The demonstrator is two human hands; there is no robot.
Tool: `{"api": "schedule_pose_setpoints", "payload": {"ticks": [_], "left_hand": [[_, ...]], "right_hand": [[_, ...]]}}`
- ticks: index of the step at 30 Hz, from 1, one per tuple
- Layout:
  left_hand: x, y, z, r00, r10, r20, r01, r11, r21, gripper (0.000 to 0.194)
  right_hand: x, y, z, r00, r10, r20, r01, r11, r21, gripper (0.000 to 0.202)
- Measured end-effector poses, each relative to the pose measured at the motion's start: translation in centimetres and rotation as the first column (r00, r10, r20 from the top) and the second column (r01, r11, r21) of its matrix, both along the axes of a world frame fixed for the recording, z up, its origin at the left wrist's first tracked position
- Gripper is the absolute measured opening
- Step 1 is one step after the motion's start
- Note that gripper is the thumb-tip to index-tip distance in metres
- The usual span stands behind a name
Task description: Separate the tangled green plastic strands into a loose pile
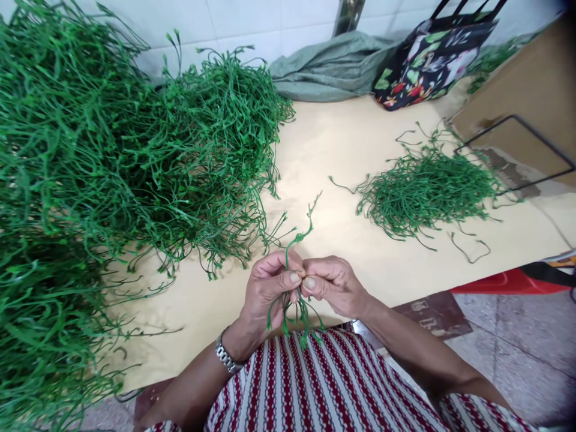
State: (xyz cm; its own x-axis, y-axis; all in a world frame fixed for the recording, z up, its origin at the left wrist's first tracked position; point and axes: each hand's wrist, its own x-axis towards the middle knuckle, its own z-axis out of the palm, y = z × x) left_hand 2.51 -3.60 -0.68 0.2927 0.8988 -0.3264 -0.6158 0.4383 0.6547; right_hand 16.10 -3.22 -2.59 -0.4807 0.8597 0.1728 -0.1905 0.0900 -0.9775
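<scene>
Close in front of the striped shirt, my two hands meet fingertip to fingertip. My left hand [266, 289], with a metal watch [226, 354] at the wrist, pinches a green plastic plant stem [288, 255] between thumb and fingers. The stem's thin jointed tip points up and away over the table. Several green sprigs [304, 321] with small bud-like ends hang below the fingers. My right hand [336, 285] is closed in a pinch at the same spot, thumb against the left thumb. What lies exactly between the right fingertips is hidden.
A large heap of green plastic stems [135, 144] covers the table's left side. A smaller pile [432, 189] lies to the right, beside a black wire frame [513, 117] and a cardboard box [531, 90]. Along the wall are a grey-green sack [328, 69] and a floral bag [427, 63].
</scene>
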Motion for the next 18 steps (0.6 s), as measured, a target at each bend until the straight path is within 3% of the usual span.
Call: {"api": "schedule_pose_setpoints", "payload": {"ticks": [18], "left_hand": [[0.38,-0.48,0.46,0.999,0.032,-0.021,-0.034,0.997,-0.073,0.013]], "right_hand": [[0.38,-0.45,-0.03,1.0,-0.013,0.015,0.014,0.999,-0.044,0.033]]}}
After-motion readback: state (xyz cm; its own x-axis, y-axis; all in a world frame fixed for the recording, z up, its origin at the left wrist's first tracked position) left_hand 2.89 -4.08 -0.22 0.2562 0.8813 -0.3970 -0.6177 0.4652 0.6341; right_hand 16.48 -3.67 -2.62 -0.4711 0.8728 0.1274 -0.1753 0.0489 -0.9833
